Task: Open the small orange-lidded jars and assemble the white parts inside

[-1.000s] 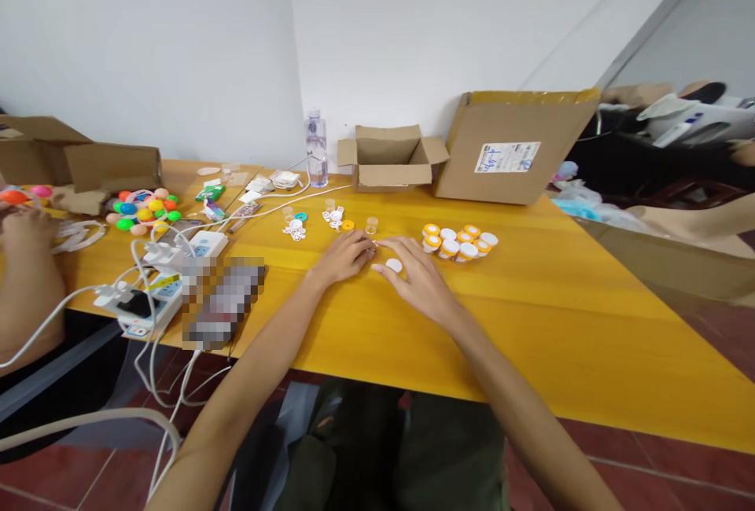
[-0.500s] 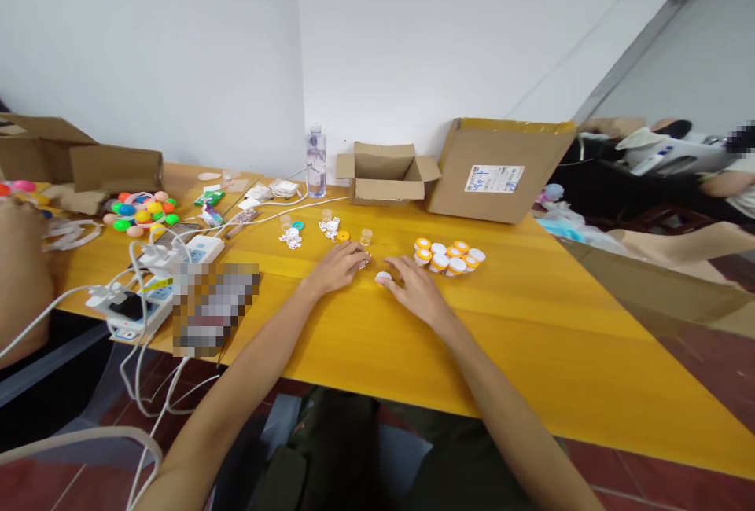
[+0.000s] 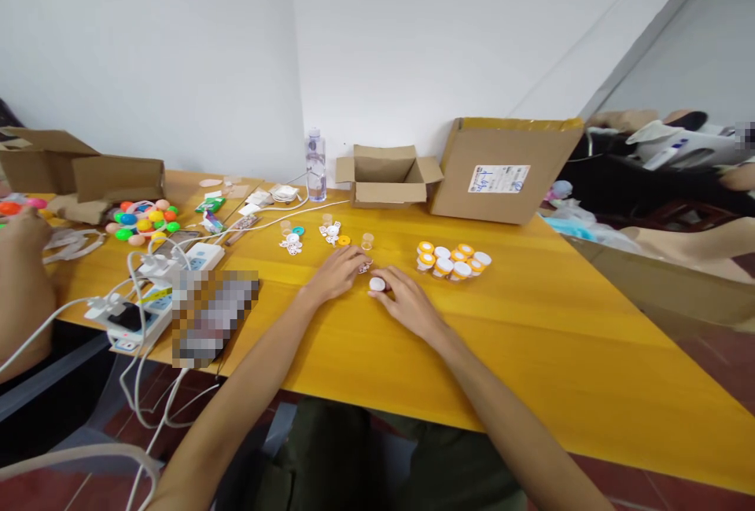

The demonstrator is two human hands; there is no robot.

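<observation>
Presently, a white lid [image 3: 377, 284] is sitting in the narrow pinch of the right hand [image 3: 410, 303]. The left hand [image 3: 337, 275] is curling over small pieces [image 3: 365, 267]; whether it is gripping cannot be told. Uneven finger pressure could be tipping the lid. The yellow table [image 3: 531, 369] is supporting jars [image 3: 443, 266]; an open carton [image 3: 389, 194] is standing near the wall [image 3: 413, 39].

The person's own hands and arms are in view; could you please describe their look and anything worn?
The left hand and right hand wear no gloves; the left forearm and right forearm have no sleeves, watch or bracelet. I cannot make out any rings. Dark trousers show.
</observation>
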